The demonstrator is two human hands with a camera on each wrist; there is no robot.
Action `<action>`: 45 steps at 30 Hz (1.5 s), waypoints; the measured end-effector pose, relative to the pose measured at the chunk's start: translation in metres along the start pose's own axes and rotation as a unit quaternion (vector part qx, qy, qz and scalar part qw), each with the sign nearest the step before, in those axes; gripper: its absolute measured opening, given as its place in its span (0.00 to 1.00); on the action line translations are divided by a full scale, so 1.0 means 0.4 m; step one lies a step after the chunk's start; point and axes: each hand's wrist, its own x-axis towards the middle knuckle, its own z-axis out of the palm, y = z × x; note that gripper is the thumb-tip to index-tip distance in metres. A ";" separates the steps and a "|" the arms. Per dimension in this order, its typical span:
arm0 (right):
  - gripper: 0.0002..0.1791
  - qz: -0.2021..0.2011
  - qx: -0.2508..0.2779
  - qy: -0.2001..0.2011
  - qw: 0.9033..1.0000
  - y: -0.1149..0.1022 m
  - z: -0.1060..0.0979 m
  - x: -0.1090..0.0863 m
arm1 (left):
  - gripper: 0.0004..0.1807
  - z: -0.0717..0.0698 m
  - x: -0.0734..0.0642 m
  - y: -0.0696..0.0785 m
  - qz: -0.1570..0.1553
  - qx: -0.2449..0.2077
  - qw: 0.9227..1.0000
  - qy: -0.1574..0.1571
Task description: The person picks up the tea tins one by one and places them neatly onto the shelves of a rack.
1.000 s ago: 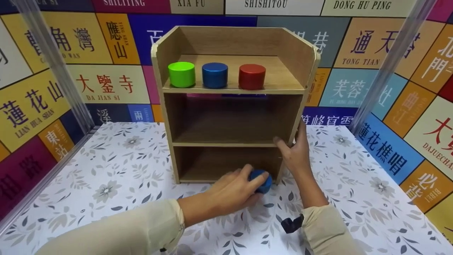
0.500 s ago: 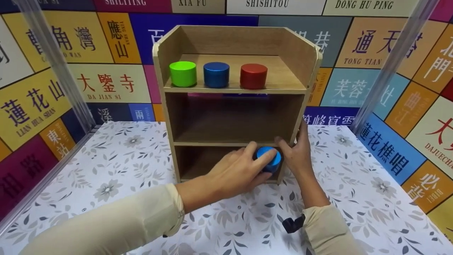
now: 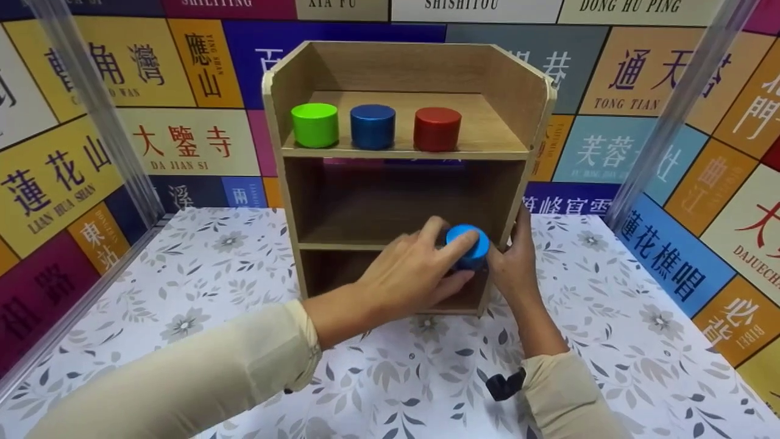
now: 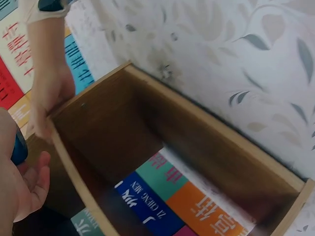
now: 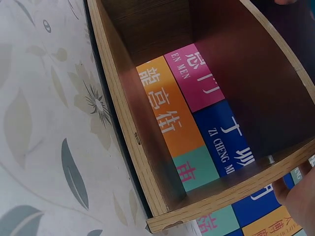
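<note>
My left hand [image 3: 405, 268] holds a blue cylinder [image 3: 481, 245] from its left side, with a finger lying across its top. The cylinder is raised in front of the right end of the wooden shelf's [image 3: 341, 247] middle board. In the left wrist view only a sliver of the blue cylinder [image 4: 19, 148] shows beside the curled fingers. My right hand [image 3: 515, 268] grips the shelf's right side panel, its fingers along the outer face; the cylinder hides its thumb in the head view. In the left wrist view the right hand [image 4: 51, 93] wraps the panel's edge.
On the top board stand a green cylinder [image 3: 315, 126], another blue cylinder [image 3: 372, 127] and a red cylinder [image 3: 437, 130], in a row near the front edge. The shelf stands on a flower-patterned tablecloth [image 3: 201, 329]. Behind is a wall of coloured sign panels [image 3: 183, 143].
My left hand has lifted the blue cylinder from in front of the lowest compartment up to the middle board. The right hand stays on the side panel, and the top row has not moved.
</note>
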 end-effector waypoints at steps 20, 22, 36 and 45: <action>0.47 -0.010 0.025 -0.024 0.999 -0.081 0.000 -0.020 | 0.29 -0.088 0.112 -0.029 -0.017 -0.042 0.996 0.072; 0.46 -0.014 0.026 -0.025 0.999 -0.084 0.000 -0.020 | 0.29 -0.092 0.122 -0.029 -0.017 -0.043 0.996 0.074; 0.48 0.028 0.019 -0.025 0.999 -0.085 -0.003 -0.017 | 0.29 -0.123 0.188 -0.009 -0.035 -0.058 0.995 0.079; 0.51 0.058 0.004 -0.025 0.998 -0.085 -0.002 -0.019 | 0.30 -0.130 0.217 -0.005 -0.043 -0.087 0.992 0.075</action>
